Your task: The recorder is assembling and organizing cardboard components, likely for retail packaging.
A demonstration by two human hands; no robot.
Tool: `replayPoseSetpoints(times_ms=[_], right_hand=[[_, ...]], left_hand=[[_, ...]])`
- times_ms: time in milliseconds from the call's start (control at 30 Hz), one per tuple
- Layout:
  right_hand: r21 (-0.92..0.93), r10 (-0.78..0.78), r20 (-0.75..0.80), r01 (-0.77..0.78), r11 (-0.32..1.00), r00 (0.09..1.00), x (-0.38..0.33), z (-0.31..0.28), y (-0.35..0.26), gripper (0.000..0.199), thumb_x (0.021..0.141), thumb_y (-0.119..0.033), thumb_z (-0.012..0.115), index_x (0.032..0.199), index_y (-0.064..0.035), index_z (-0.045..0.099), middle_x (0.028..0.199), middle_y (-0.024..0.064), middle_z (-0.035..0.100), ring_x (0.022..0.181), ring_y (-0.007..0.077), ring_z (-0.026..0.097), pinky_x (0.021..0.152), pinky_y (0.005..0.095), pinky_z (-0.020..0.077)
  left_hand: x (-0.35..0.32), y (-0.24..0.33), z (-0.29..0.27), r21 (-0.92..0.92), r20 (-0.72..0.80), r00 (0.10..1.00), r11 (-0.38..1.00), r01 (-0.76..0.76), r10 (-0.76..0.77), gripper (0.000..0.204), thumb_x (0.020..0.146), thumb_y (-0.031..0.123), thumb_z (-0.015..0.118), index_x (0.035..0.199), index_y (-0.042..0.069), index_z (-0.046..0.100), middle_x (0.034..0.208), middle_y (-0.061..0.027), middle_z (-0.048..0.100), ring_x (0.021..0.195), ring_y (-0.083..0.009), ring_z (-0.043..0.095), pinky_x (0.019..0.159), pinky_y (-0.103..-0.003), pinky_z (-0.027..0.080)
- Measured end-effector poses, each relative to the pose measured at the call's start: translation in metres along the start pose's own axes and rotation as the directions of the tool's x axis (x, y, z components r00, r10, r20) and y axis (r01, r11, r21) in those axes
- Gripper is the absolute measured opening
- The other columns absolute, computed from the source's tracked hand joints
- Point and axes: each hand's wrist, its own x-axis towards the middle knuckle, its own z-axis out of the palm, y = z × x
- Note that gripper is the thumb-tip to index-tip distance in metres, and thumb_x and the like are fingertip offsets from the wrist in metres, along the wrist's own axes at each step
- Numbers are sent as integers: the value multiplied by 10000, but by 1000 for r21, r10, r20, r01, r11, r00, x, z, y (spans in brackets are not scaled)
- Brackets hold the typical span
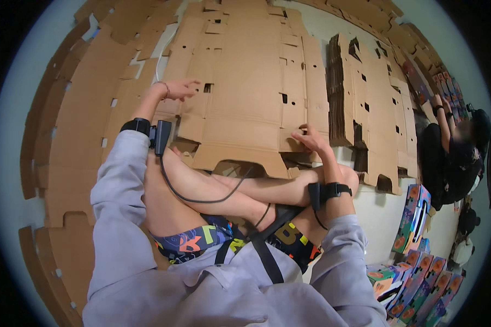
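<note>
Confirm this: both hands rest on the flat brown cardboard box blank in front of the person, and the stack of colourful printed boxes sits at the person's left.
Not quite. In the head view the left hand and right hand do rest on the flat cardboard box blank, but the stack of colourful printed boxes sits at the person's right, not left.

The flat die-cut box blank is matt brown corrugated cardboard, its cut edges rough. The upright stack of blanks shows ribbed corrugated edges. The folded cartons are glossy printed card in bright colours. The sleeves are soft matt grey cloth; the wrist straps look like black fabric.
</note>
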Motion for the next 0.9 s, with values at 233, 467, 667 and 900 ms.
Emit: replayPoseSetpoints(times_ms=[233,467,667,900], right_hand=[[335,116,13,-113,936,993,-14,32,-35,346,767,-255,648,906,60,619,770,121,626,616,185,607,488,301,474],[343,-31,-599,292,893,800,15,14,-19,356,745,-215,680,918,85,599,816,142,629,725,194,578,647,339,460],[29,-299,-852,609,792,429,-27,-122,-139,297,828,-214,627,967,47,611,828,64,628,720,123,516,662,284,437],[-366,-295,-920,836,409,-259,-130,-225,-312,193,823,-110,631,936,46,624,850,83,627,721,119,543,675,247,435]], left_hand=[[-5,-15,-2,-197,-273,950,959,-206,149,513,834,293,523,1311,156,395,933,-63,594,743,-152,571,629,-304,465],[-16,62,16,228,-9,968,943,-243,251,420,806,238,510,1194,79,520,919,-151,628,811,-250,608,720,-357,477],[-81,148,58,478,-346,451,568,-670,823,663,703,401,667,1272,165,421,1104,-166,508,977,-329,531,831,-411,438],[-47,148,101,371,-283,448,528,-764,848,713,746,389,648,1350,189,325,1322,-136,377,1149,-314,437,929,-426,385]])
